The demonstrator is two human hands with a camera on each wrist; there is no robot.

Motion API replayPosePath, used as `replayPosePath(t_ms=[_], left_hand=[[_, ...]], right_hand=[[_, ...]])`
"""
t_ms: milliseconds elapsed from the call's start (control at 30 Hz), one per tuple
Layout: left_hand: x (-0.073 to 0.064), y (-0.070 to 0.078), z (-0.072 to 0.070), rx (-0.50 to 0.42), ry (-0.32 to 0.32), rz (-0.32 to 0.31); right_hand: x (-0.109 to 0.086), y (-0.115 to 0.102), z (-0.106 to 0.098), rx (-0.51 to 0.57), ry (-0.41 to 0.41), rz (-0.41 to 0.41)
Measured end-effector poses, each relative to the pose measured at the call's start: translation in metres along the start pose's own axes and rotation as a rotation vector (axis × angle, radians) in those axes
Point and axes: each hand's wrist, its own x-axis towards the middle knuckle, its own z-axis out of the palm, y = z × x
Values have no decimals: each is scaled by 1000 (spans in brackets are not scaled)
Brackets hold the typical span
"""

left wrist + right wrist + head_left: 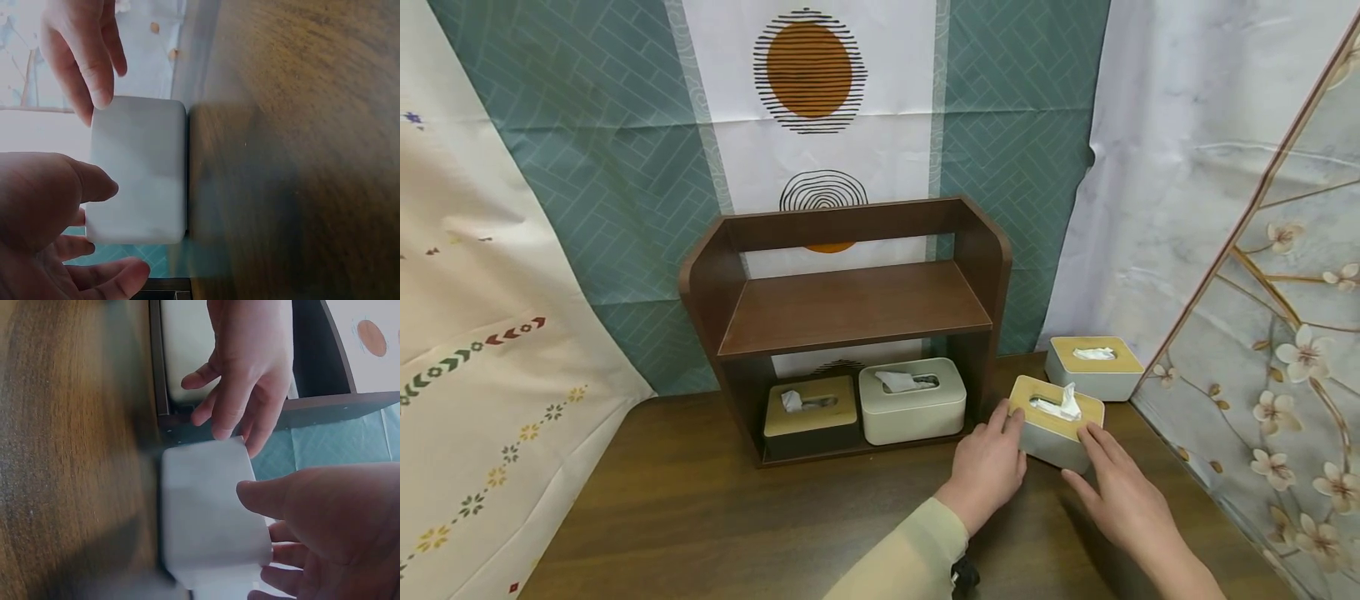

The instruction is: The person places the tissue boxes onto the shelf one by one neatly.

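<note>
left hand (44, 209) extending its thumb across a pale grey box (137, 169), right hand (81, 47) pointing fingertips at its upper end, wooden table (294, 137) filling the right

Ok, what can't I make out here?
Head view: part of the left side of the nearer light-grey, wooden-lidded tissue box, hidden by the left hand.
Head view: the small black object, partly covered by the cream cloth sleeve.
Left wrist view: the wrist of the right hand, cut off by the top edge.
Right wrist view: the cream rounded tissue box, cut off by the top edge.
</note>
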Motion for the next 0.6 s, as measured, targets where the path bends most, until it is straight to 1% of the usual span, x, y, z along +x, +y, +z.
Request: replayPosePath(t_ms=[200,367,600], left_hand=[[-7,0,-5,2,-3,13],[-12,1,-8,18,19,30],[-20,0,-11,28,29,37]], right_hand=[[-3,-3,-3,3,-42,23],[-5,-4,-6,-1,-51,18],[-10,-7,-9,14,-90,28]])
